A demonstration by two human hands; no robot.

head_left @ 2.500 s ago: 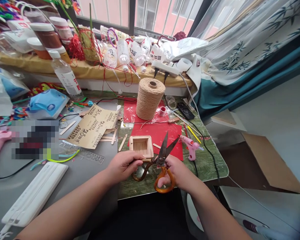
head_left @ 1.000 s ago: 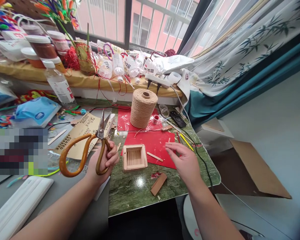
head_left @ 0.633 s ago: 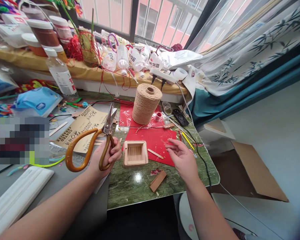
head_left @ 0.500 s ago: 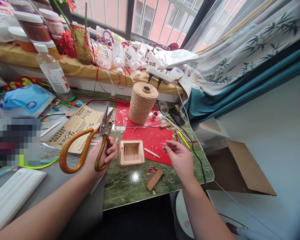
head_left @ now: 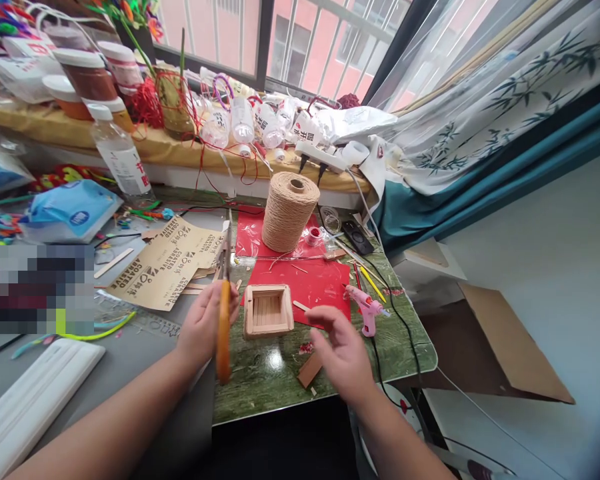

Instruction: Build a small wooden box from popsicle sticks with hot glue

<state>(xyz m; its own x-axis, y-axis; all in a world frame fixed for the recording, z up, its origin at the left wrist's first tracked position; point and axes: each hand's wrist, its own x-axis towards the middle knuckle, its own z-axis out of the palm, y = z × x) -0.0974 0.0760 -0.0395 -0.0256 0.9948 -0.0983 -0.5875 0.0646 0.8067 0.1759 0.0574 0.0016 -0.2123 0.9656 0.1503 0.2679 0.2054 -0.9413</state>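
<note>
Orange-handled scissors (head_left: 223, 293) are gripped in my left hand (head_left: 205, 327), seen almost edge-on with the blades pointing up and away. Just to their right, a small square box of wooden craft sticks (head_left: 269, 330) stands on the table, its hollow facing up. My right hand (head_left: 345, 353) hovers with curved fingers, thumb and forefinger apart. Its fingertips are by a loose craft stick (head_left: 301, 305), whose right end they hide; contact is unclear. Below the hand lies a brown block (head_left: 310, 370), partly covered. A pink glue gun (head_left: 369, 310) stands just right of the hand.
A large twine spool (head_left: 290, 213) stands on red sheets (head_left: 325, 273) behind the box. Sandpaper sheets (head_left: 165, 267) and a white keyboard (head_left: 40, 397) lie left. A black cord (head_left: 400, 327) crosses the right side. Bottles and jars line the windowsill.
My right hand has moved left and down to the loose craft stick, uncovering the glue gun. The scissors in my left hand have turned edge-on. The view has shifted slightly.
</note>
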